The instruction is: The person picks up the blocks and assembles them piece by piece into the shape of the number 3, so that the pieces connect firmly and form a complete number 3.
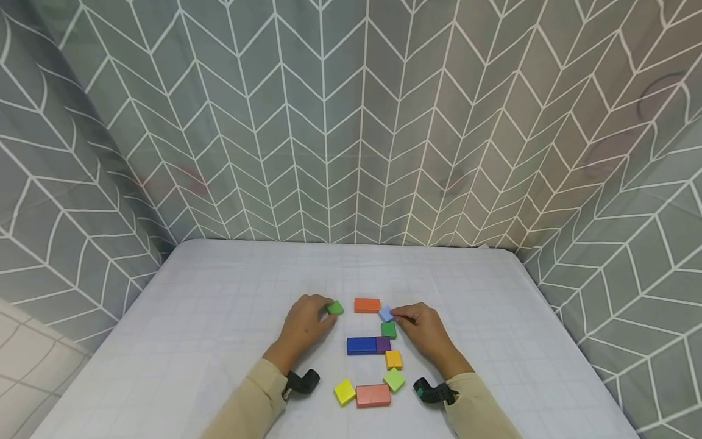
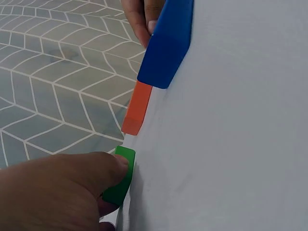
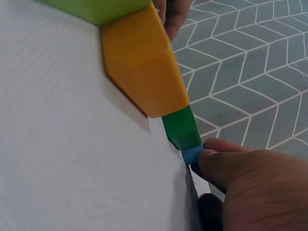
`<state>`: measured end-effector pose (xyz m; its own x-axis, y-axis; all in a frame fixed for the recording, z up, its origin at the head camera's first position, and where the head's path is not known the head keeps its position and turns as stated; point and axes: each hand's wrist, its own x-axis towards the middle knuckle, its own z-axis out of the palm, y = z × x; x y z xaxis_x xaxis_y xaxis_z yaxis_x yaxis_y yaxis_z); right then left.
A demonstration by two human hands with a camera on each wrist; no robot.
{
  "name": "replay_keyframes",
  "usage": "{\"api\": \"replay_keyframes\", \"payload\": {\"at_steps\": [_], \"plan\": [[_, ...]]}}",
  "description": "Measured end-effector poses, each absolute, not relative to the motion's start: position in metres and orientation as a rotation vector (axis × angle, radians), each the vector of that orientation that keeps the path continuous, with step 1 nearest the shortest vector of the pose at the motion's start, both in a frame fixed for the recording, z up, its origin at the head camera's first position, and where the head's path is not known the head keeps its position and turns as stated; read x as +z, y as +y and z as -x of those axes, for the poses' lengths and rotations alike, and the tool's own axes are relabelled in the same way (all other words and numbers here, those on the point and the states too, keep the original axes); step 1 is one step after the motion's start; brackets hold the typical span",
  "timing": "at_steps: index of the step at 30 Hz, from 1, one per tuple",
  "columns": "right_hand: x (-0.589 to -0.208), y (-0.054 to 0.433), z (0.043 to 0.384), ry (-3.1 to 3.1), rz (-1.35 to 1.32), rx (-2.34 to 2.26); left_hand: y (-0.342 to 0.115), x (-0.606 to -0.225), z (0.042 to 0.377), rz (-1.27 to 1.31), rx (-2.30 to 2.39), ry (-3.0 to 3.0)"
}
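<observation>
My left hand (image 1: pixel 306 322) pinches a green block (image 1: pixel 336 308) between thumb and fingers, left of an orange rectangular block (image 1: pixel 367 305). In the left wrist view the thumb lies across the face of this green block (image 2: pixel 126 153). On the other side, my right hand (image 1: pixel 425 329) pinches a small light blue block (image 1: pixel 386 314) at the orange block's lower right corner. The right wrist view shows the light blue block (image 3: pixel 191 155) at thumb and fingertip, beside a dark green block (image 3: pixel 182 127). Whether either held block touches the table cannot be seen.
Below the dark green block lie a long blue block (image 1: pixel 361 346) and a purple block (image 1: pixel 383 345), side by side. Farther down are amber (image 1: pixel 393 360), light green (image 1: pixel 393 380), pink (image 1: pixel 373 396) and yellow (image 1: pixel 344 392) blocks. A white cloth (image 1: pixel 219 292) covers the table; patterned curtains (image 1: pixel 340 122) surround it.
</observation>
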<state>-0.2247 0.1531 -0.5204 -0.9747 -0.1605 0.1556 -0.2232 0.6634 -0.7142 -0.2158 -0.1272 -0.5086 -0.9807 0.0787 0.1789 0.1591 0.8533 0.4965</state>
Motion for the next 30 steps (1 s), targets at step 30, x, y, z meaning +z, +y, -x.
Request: {"api": "replay_keyframes", "payload": {"at_steps": [30], "plan": [[-0.520, 0.153, 0.225, -2.790, -0.338, 1.206, -0.110, -0.519, 0.217, 0.085, -0.715, -2.795]]}}
